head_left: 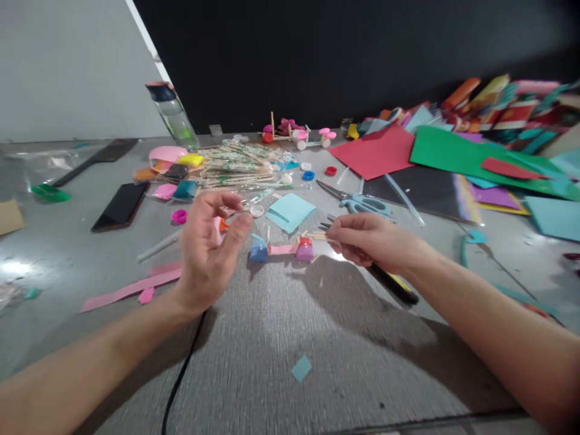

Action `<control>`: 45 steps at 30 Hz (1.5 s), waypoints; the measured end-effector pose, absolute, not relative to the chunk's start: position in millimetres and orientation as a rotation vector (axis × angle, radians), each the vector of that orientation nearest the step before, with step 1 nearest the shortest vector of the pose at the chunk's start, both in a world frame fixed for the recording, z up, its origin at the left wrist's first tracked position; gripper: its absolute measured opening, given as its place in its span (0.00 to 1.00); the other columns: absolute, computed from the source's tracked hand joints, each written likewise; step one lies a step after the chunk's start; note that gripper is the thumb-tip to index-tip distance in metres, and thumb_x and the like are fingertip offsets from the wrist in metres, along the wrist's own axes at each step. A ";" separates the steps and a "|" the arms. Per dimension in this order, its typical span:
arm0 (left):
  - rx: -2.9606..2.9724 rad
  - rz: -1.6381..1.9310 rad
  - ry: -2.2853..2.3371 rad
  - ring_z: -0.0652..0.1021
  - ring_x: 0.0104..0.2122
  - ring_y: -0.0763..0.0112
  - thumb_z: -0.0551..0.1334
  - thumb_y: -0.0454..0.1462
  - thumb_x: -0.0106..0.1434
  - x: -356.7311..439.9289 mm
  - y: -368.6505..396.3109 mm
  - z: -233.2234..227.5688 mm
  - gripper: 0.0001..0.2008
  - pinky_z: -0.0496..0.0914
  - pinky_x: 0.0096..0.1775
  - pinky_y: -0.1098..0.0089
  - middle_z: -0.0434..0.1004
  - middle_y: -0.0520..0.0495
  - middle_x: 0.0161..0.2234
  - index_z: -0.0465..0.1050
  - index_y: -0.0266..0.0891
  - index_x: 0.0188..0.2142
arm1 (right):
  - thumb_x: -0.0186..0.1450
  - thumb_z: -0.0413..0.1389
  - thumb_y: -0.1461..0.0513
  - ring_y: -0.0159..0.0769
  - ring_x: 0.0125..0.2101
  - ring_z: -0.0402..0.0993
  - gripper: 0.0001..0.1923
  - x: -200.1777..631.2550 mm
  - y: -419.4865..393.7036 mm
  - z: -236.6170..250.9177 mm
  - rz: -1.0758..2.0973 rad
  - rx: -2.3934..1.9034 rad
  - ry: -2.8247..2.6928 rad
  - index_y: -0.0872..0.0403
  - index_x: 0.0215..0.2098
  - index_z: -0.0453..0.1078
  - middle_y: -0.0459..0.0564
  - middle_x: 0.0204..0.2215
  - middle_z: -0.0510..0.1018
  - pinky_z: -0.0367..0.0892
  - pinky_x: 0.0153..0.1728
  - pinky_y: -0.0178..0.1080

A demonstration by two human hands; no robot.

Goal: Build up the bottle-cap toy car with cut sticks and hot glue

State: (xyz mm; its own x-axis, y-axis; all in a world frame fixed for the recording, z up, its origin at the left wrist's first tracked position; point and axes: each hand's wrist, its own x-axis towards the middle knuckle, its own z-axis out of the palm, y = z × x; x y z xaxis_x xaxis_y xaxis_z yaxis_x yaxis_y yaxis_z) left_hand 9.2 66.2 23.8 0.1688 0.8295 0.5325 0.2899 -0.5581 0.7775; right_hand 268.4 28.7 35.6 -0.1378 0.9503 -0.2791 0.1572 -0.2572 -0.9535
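Observation:
My left hand (206, 251) is raised above the table, thumb and fingers pinching a thin stick with a white bottle cap (257, 210) at its end. My right hand (369, 240) grips the wooden sticks (317, 235) of a small craft lying on the grey table (281, 338). That craft has a pink cap (304, 249), a blue cap (259, 251) and a pink paper strip (281, 248) between them. A light blue paper square (290, 211) lies just behind it.
Scissors (365, 204) lie beyond my right hand, a black tool (394, 287) under its wrist. Red paper (376, 151), green paper (453, 151) and scraps fill the right. A stick pack (240, 166), phone (120, 205), bottle (174, 115) and pink strip (131, 290) sit left; a cable (181, 374) runs near.

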 end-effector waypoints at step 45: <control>1.094 1.527 1.125 0.75 0.34 0.73 0.70 0.37 0.61 -90.6 -3.4 21.4 0.05 0.71 0.39 0.74 0.77 0.52 0.34 0.79 0.41 0.36 | 0.72 0.54 0.63 0.41 0.44 0.76 0.09 75.9 53.1 55.0 -0.178 -1.237 -2.596 0.57 0.46 0.75 0.55 0.44 0.80 0.70 0.45 0.42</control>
State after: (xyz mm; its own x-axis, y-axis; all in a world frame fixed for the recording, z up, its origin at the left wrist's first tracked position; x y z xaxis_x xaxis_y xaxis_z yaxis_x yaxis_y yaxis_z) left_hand -90.6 -3.4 21.4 -0.1855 0.9737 0.1320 -0.1623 -0.1629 0.9732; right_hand 75.9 53.1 55.0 -0.6040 0.7447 0.2840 0.7764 0.6302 -0.0013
